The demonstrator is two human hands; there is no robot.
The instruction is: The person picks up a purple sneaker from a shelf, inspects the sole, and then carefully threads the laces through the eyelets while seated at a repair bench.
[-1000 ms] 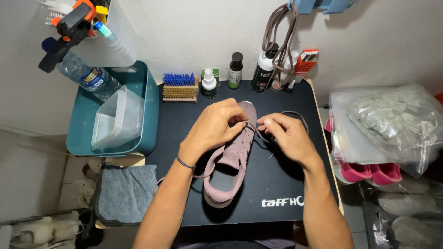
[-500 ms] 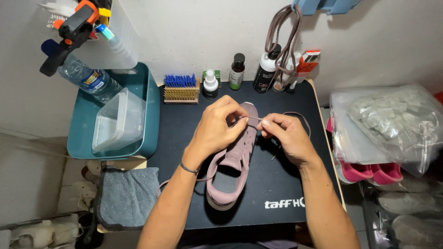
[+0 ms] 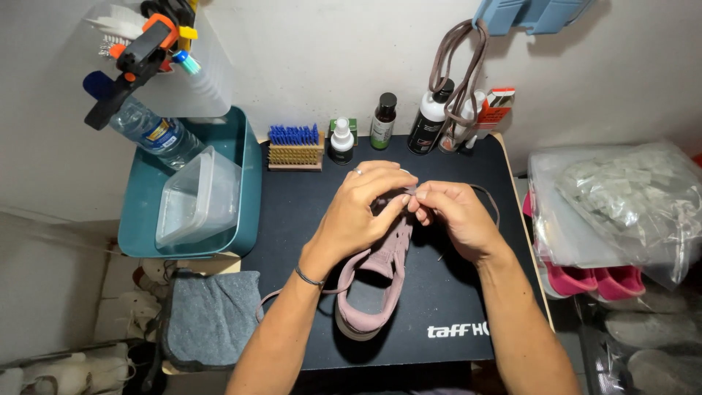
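Note:
A dusty-pink sneaker lies on a black mat, heel toward me and toe pointing away. My left hand rests over the front of the shoe, fingers pinching at the lace area. My right hand meets it from the right, fingertips pinching a dark shoelace that loops off to the right behind the hand. The toe of the shoe is hidden under both hands.
Along the mat's far edge stand a blue-bristled brush, a small spray bottle and dark bottles. A teal tub with a clear container sits left. A grey cloth lies lower left. Bagged items and pink shoes sit right.
Both hands have shifted slightly up and together over the front of the shoe, fingertips now meeting at the lace. The shoe stays in about the same place.

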